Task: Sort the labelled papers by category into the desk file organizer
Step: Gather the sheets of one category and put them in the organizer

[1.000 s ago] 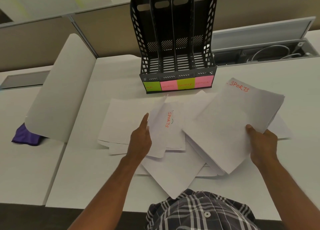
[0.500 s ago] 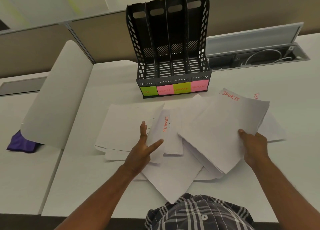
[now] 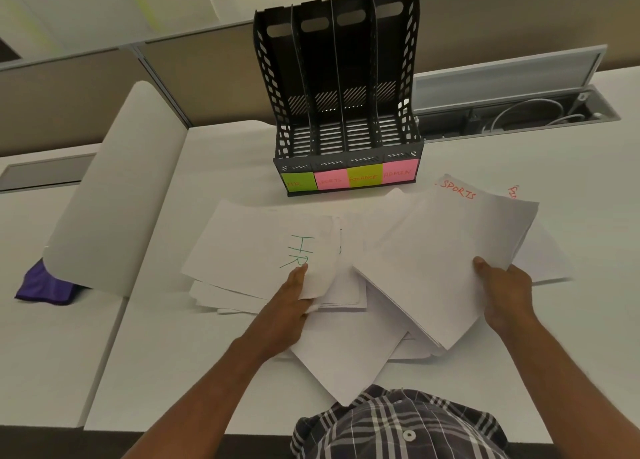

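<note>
A black four-slot file organizer stands at the back of the white desk, with green and pink slot labels reading HR, SPORTS, FINANCE and a fourth word. Loose white papers lie scattered in front of it. My right hand grips a stack of sheets whose top sheet is marked SPORTS in red. My left hand pinches the curled edge of a sheet marked HR in green, which lies on the left pile.
A large curved white panel leans at the left, over a purple cloth. An open cable tray with white cables runs behind the desk at right. A sheet with red lettering peeks out at far right.
My left hand turned the sheet marked SPORTS over to the left; a sheet marked HR now shows there. The right hand's stack has stayed nearly still.
</note>
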Action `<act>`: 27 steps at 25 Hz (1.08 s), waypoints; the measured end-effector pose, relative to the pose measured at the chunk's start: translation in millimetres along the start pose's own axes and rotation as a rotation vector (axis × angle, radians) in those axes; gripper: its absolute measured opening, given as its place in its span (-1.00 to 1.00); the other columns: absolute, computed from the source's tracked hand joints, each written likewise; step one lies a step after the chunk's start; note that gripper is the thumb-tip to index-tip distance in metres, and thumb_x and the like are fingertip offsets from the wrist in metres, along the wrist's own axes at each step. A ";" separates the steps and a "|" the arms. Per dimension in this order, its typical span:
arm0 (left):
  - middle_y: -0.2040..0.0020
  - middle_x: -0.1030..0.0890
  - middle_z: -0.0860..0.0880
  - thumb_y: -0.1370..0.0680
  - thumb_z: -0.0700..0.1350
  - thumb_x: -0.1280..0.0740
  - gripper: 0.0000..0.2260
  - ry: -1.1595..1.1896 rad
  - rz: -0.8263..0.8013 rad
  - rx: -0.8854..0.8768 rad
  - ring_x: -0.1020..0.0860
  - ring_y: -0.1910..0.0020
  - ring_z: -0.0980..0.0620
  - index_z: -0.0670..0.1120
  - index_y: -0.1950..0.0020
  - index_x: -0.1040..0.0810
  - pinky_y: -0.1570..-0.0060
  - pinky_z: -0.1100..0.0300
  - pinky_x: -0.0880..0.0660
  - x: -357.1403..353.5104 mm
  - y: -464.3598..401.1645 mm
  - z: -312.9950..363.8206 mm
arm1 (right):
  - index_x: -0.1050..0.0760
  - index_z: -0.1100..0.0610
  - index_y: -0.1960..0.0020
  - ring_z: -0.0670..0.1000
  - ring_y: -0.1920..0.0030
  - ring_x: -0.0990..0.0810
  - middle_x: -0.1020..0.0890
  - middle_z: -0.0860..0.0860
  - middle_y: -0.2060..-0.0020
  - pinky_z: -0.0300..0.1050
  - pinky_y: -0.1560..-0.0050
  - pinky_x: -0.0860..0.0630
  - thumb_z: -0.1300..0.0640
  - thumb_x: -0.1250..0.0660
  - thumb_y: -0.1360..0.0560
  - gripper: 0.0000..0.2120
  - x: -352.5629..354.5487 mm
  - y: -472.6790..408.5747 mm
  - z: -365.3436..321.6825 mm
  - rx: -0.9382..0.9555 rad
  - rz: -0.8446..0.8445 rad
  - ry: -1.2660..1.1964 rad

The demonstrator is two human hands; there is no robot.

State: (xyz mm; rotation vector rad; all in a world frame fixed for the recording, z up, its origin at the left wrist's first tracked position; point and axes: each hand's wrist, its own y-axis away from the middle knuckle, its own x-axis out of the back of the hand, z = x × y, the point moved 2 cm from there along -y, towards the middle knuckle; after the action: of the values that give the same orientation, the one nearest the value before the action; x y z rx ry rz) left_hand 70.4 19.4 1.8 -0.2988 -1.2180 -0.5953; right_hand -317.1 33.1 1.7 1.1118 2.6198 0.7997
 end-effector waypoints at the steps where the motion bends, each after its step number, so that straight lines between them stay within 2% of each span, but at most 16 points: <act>1: -0.60 0.04 -0.23 -0.59 -0.28 -0.29 -0.55 -0.011 0.052 0.004 -0.03 -0.59 -0.25 -0.18 -0.49 -0.40 -0.49 -0.18 -0.21 3.7 -1.5 3.5 | -0.52 0.20 -0.28 0.17 -0.03 -0.63 -0.65 0.10 -0.10 0.06 -0.16 -0.55 0.15 -0.45 -0.49 -0.61 -0.6 1.4 -0.6 0.002 -0.001 0.004; 4: -0.60 -0.04 -0.30 -0.53 -0.34 -0.37 -0.57 -0.028 0.202 -0.025 -0.04 -0.58 -0.29 -0.11 -0.39 -0.53 -0.47 -0.19 -0.25 22.1 -10.4 20.5 | -0.55 0.18 -0.26 0.16 -0.02 -0.64 -0.66 0.09 -0.09 0.06 -0.14 -0.56 0.11 -0.44 -0.49 -0.64 -1.1 5.5 -8.7 0.056 -0.011 0.052; 6: -0.61 -0.07 -0.26 -0.59 -0.23 -0.34 -0.67 0.003 0.309 -0.038 0.00 -0.60 -0.26 -0.08 -0.35 -0.55 -0.48 -0.12 -0.22 40.0 -20.1 36.9 | -0.56 0.18 -0.25 0.16 -0.01 -0.65 -0.67 0.09 -0.07 0.02 -0.08 -0.55 0.09 -0.42 -0.50 -0.65 -2.3 9.7 -18.9 0.128 -0.016 0.117; 8: -0.56 -0.26 -0.22 -0.63 -0.07 -0.25 -0.69 0.049 0.404 -0.021 -0.19 -0.56 -0.23 -0.10 -0.33 -0.58 -0.45 -0.07 -0.29 62.0 -30.1 54.2 | -0.57 0.19 -0.24 0.18 -0.02 -0.65 -0.67 0.10 -0.06 0.02 -0.05 -0.55 0.06 -0.39 -0.51 -0.65 -3.4 16.9 -32.1 0.236 0.000 0.216; 10: -0.34 -0.57 -0.20 -0.61 -0.06 -0.27 -0.69 0.081 0.493 0.010 -0.54 -0.33 -0.20 -0.17 -0.26 -0.63 -0.26 -0.08 -0.54 84.7 -38.0 67.5 | -0.58 0.20 -0.19 0.15 0.03 -0.62 -0.67 0.10 -0.01 0.01 -0.01 -0.53 0.05 -0.36 -0.53 -0.69 -4.2 29.4 -48.1 0.385 0.031 0.352; 12: -0.02 -0.72 -0.17 -0.59 -0.13 -0.34 -0.78 0.081 0.599 0.008 -0.69 0.04 -0.13 -0.22 -0.12 -0.68 0.10 0.07 -0.65 109.2 -44.6 78.5 | -0.59 0.15 -0.04 0.11 0.12 -0.57 -0.65 0.07 0.11 -0.07 0.07 -0.45 0.07 -0.33 -0.55 -0.83 -4.7 45.4 -64.4 0.550 0.042 0.459; 14: 0.21 -0.68 -0.12 -0.58 -0.16 -0.36 -0.83 0.061 0.697 0.023 -0.62 0.28 -0.06 -0.22 -0.01 -0.70 0.31 0.24 -0.52 133.7 -52.8 93.0 | -0.52 0.10 0.11 0.12 0.20 -0.53 -0.62 0.04 0.24 -0.13 0.20 -0.39 0.10 -0.32 -0.57 -0.89 -4.9 62.9 -79.2 0.692 0.028 0.513; 16: 0.35 -0.53 -0.02 -0.57 -0.19 -0.38 -0.85 0.072 0.778 0.044 -0.46 0.40 0.00 -0.20 0.17 -0.64 0.40 0.28 -0.34 154.9 -61.7 110.5 | -0.50 0.13 0.14 0.16 0.29 -0.47 -0.57 0.03 0.32 -0.20 0.33 -0.35 0.08 -0.28 -0.58 -0.84 -3.7 80.0 -92.8 0.804 0.040 0.534; 19: 0.40 -0.30 0.08 -0.58 -0.19 -0.37 -0.66 0.183 0.852 0.055 -0.25 0.45 0.11 -0.07 0.36 -0.34 0.41 0.26 -0.17 178.1 -75.0 141.3 | -0.56 0.16 0.05 0.13 0.38 -0.42 -0.52 0.01 0.37 -0.24 0.38 -0.32 0.02 -0.22 -0.56 -0.77 -1.4 101.7 -114.1 0.914 0.079 0.557; 21: 0.46 -0.24 0.14 -0.58 -0.17 -0.33 -0.57 0.344 0.864 0.058 -0.24 0.50 0.16 0.05 0.39 -0.21 0.45 0.32 -0.14 188.4 -88.7 159.2 | -0.56 0.11 0.02 -0.01 0.42 -0.47 -0.53 -0.09 0.42 -0.22 0.45 -0.34 0.01 -0.22 -0.56 -0.78 -1.7 112.9 -123.7 0.933 0.034 0.572; 23: 0.56 -0.28 0.12 -0.57 -0.15 -0.32 -0.53 0.551 0.831 0.128 -0.30 0.55 0.15 0.05 0.47 -0.20 0.51 0.39 -0.19 190.2 -110.4 172.7 | -0.55 0.01 0.08 -0.18 0.36 -0.55 -0.59 -0.14 0.41 -0.39 0.49 -0.37 0.02 -0.24 -0.55 -0.86 -3.9 119.3 -124.0 0.897 -0.083 0.549; 24: 0.56 -0.36 0.10 -0.57 -0.14 -0.32 -0.57 0.655 0.791 0.165 -0.36 0.58 0.13 -0.01 0.48 -0.29 0.54 0.34 -0.30 189.0 -121.8 178.5 | -0.54 -0.04 0.14 -0.26 0.33 -0.56 -0.62 -0.19 0.36 -0.41 0.47 -0.39 0.04 -0.26 -0.55 -0.87 -5.1 119.7 -120.6 0.858 -0.141 0.538; 25: 0.52 -0.47 0.07 -0.57 -0.14 -0.32 -0.68 0.766 0.737 0.202 -0.46 0.58 0.11 -0.08 0.40 -0.45 0.55 0.25 -0.42 185.9 -133.5 184.1 | -0.54 -0.05 0.19 -0.30 0.32 -0.57 -0.64 -0.25 0.33 -0.42 0.44 -0.40 0.06 -0.28 -0.56 -0.84 -6.0 118.2 -116.5 0.805 -0.189 0.534; 26: 0.41 -0.58 0.04 -0.57 -0.15 -0.31 -0.83 0.892 0.669 0.242 -0.57 0.52 0.07 -0.11 0.21 -0.60 0.54 0.19 -0.51 180.2 -143.3 189.1 | -0.58 -0.05 0.19 -0.28 0.32 -0.59 -0.65 -0.27 0.31 -0.34 0.39 -0.45 0.08 -0.31 -0.56 -0.84 -6.3 114.6 -110.7 0.734 -0.236 0.507; 27: 0.23 -0.66 -0.02 -0.57 -0.16 -0.31 -0.86 1.007 0.591 0.278 -0.63 0.41 0.05 -0.12 -0.06 -0.63 0.51 0.15 -0.58 174.1 -151.9 195.5 | -0.63 -0.05 0.15 -0.22 0.31 -0.63 -0.69 -0.22 0.29 -0.22 0.33 -0.51 0.07 -0.34 -0.56 -0.86 -5.0 109.3 -106.0 0.649 -0.276 0.447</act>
State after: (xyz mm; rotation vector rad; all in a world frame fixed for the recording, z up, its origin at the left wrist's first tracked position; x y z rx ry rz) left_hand -132.9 -48.8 215.5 -0.0782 -0.1941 -0.0090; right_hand -285.5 49.2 149.8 0.6980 3.4494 0.1332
